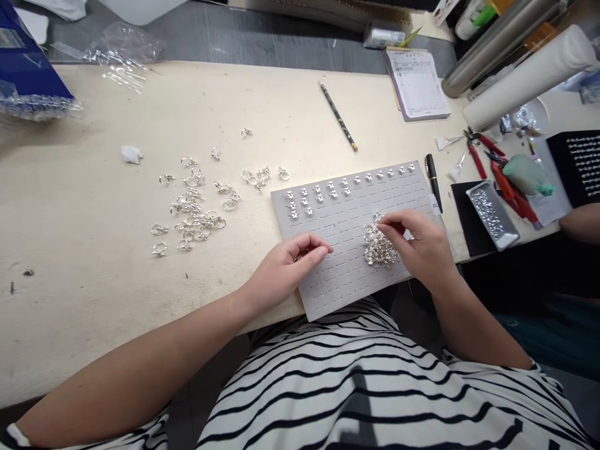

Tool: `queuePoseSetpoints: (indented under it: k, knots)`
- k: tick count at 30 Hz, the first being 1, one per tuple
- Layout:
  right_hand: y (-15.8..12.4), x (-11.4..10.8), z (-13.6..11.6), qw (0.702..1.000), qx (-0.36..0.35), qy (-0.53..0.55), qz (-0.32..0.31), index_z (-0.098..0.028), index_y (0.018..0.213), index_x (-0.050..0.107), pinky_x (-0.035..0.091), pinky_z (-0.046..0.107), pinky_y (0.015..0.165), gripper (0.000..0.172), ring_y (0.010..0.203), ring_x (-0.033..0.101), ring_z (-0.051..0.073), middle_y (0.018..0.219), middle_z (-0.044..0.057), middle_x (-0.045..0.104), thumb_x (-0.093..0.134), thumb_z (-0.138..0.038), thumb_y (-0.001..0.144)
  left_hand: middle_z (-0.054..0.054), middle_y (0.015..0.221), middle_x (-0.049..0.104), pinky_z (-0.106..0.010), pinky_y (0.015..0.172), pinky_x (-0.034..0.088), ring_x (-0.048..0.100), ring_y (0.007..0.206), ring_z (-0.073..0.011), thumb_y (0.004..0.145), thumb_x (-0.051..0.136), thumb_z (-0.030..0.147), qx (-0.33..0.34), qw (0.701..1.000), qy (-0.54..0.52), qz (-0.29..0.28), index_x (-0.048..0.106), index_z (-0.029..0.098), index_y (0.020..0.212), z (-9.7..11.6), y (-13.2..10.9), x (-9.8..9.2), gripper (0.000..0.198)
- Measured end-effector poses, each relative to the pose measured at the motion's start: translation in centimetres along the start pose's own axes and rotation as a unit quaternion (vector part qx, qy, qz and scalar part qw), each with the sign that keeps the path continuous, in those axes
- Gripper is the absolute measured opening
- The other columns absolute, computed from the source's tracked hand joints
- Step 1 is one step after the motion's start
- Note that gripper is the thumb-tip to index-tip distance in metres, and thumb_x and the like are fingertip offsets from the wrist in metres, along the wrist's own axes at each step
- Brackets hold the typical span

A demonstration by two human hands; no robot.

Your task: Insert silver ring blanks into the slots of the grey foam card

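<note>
A grey slotted ring display board [347, 281] lies tilted at the table's front edge. Small silver rings [344, 187] stand in its upper slots, in rows along the top and left. On the board's right half is a heap of loose silver rings [379, 249]. My right hand [419, 247] pinches at the heap's upper edge, thumb and forefinger together on a ring. Over the board's left side, my left hand [295, 265] is closed, thumb against forefinger; a bit of silver shows inside its curl. More loose rings [194, 219] are scattered on the table to the left.
A pencil [338, 117] and a notepad [417, 84] lie farther back. Beside the board's right edge are a black pen [432, 178], a tray of small silver pieces [492, 214] and red-handled pliers [509, 187]. Another person's arm [581, 223] shows at far right.
</note>
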State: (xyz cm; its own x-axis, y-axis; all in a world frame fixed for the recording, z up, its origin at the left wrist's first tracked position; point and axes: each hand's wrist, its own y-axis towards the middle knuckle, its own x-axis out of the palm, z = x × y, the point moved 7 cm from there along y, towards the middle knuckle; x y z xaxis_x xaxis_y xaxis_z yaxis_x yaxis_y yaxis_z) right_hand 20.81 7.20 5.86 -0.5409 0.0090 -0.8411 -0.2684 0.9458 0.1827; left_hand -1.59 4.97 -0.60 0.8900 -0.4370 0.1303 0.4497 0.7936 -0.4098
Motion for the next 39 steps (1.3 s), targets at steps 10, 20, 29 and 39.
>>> queuePoseSetpoints:
  k: [10, 20, 29, 39]
  knots:
    - [1.8, 0.4, 2.3, 0.990, 0.064, -0.105, -0.071, -0.026, 0.124, 0.072, 0.055, 0.041, 0.092, 0.026, 0.111, 0.070, 0.024, 0.121, 0.004, 0.074, 0.060, -0.031, 0.101, 0.006, 0.065, 0.036, -0.024, 0.055, 0.023, 0.029, 0.059, -0.0088, 0.097, 0.063, 0.053, -0.039, 0.994, -0.096, -0.036, 0.070, 0.020, 0.105, -1.4, 0.2, 0.3, 0.034]
    - [2.0, 0.2, 1.4, 0.997, 0.042, -0.055, -0.040, -0.022, 0.102, 0.071, 0.053, 0.033, 0.079, 0.010, 0.090, 0.068, 0.018, 0.098, 0.002, 0.074, 0.061, -0.024, 0.099, 0.004, 0.073, 0.040, -0.020, 0.049, 0.018, 0.027, 0.057, -0.0056, 0.096, 0.068, 0.049, -0.080, 0.976, -0.190, -0.064, 0.071, 0.018, 0.100, -1.2, 0.1, 1.0, 0.031]
    - [2.2, 0.8, 1.9, 0.991, 0.031, -0.126, -0.020, -0.022, 0.118, 0.071, 0.055, 0.037, 0.082, 0.021, 0.099, 0.070, 0.022, 0.113, 0.006, 0.073, 0.059, -0.025, 0.101, 0.002, 0.080, 0.046, -0.017, 0.045, 0.017, 0.031, 0.056, -0.0027, 0.097, 0.067, 0.044, -0.107, 0.959, -0.252, -0.076, 0.072, 0.017, 0.101, -1.4, 0.0, 1.3, 0.028]
    - [2.4, 0.4, 1.1, 0.996, 0.032, -0.081, 0.008, -0.022, 0.103, 0.068, 0.053, 0.033, 0.076, 0.012, 0.087, 0.067, 0.018, 0.099, 0.005, 0.072, 0.057, -0.026, 0.101, 0.002, 0.080, 0.046, -0.020, 0.046, 0.014, 0.029, 0.055, -0.0036, 0.095, 0.068, 0.045, -0.104, 0.960, -0.245, -0.086, 0.069, 0.016, 0.102, -1.2, 0.1, 1.5, 0.030]
